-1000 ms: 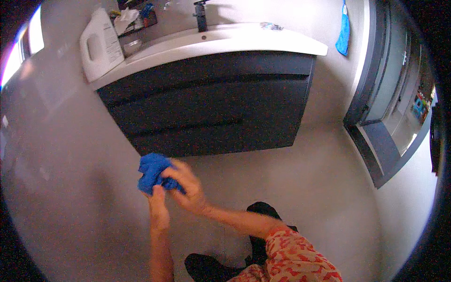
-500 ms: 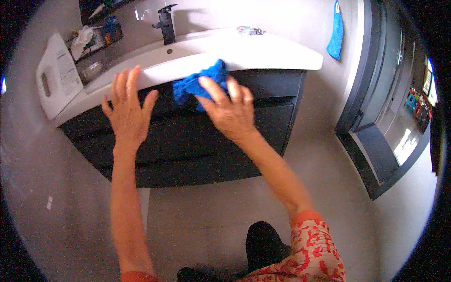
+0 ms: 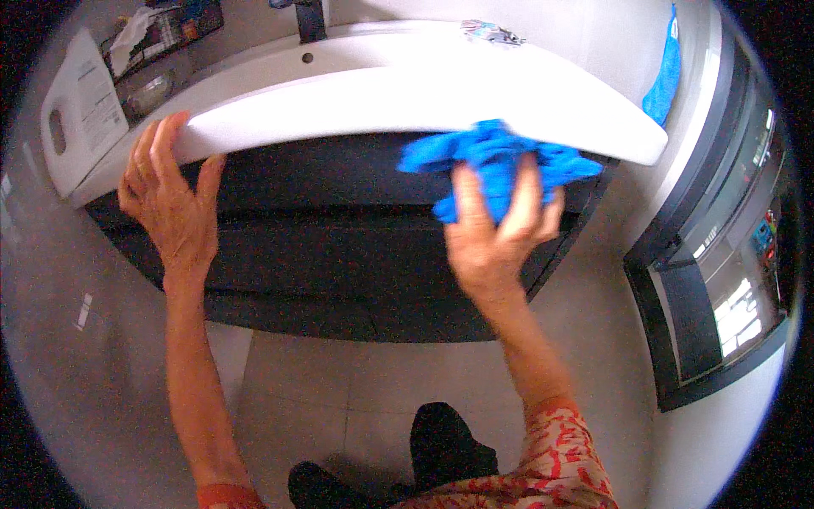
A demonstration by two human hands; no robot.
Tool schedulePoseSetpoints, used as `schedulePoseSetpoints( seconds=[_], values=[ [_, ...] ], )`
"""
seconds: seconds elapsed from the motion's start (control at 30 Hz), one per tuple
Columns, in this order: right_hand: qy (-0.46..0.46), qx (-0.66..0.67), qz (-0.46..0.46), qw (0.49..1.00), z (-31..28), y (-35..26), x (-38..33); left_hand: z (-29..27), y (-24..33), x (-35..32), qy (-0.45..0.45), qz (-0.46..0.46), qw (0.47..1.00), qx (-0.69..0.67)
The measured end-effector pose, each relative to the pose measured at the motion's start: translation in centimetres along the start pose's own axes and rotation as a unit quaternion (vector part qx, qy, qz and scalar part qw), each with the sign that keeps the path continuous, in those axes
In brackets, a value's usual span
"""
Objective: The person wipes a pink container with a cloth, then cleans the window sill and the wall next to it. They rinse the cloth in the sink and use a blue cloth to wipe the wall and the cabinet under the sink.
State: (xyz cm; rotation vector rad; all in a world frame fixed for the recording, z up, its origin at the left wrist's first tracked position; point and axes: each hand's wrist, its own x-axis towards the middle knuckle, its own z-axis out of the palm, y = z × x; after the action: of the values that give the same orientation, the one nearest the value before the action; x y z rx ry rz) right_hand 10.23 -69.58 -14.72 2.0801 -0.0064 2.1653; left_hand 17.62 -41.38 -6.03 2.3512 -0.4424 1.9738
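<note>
A bright blue cloth (image 3: 490, 157) is bunched under my right hand (image 3: 500, 233), which presses it on the dark cabinet front (image 3: 339, 187) just below the basin's rim, toward the right end. The cloth spreads out to both sides of my fingers. My left hand (image 3: 170, 195) rests on the front rim of the white washbasin (image 3: 280, 106) near its left end, fingertips over the edge and thumb apart against the cabinet. Nothing shows in that hand.
A white jug with a handle (image 3: 83, 119) stands at the basin's left end, beside a black wire basket (image 3: 170, 38). Behind the basin rises a black tap (image 3: 310, 21). Small items (image 3: 492, 32) lie on the back rim. Another blue cloth (image 3: 664, 81) hangs by the framed doorway (image 3: 653, 280).
My right hand has slid the cloth to the right along the cabinet's upper edge, and the cloth has spread wider. My left hand has settled on the basin rim. The view has shifted.
</note>
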Motion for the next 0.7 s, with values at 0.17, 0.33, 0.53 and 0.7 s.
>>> schedulePoseSetpoints(
  seconds=[0.17,0.33,0.53,0.7],
  values=[
    [-0.116,0.091,-0.024,0.989,-0.7,-4.4,0.2,0.3,-1.9,-0.2,-0.025,-0.013,0.999,-0.028],
    [-0.161,0.191,-0.140,0.958,-0.4,-6.8,-1.2,1.7,-2.4,0.1,-0.018,-0.017,0.999,-0.025],
    [-0.135,0.012,-0.056,0.989,-4.6,0.0,-3.2,0.5,-0.8,-0.7,0.038,-0.010,0.999,-0.033],
    [-0.121,-0.078,0.027,0.989,-6.4,4.4,-5.0,-0.1,1.6,-0.5,0.062,0.004,0.996,-0.070]
  ],
)
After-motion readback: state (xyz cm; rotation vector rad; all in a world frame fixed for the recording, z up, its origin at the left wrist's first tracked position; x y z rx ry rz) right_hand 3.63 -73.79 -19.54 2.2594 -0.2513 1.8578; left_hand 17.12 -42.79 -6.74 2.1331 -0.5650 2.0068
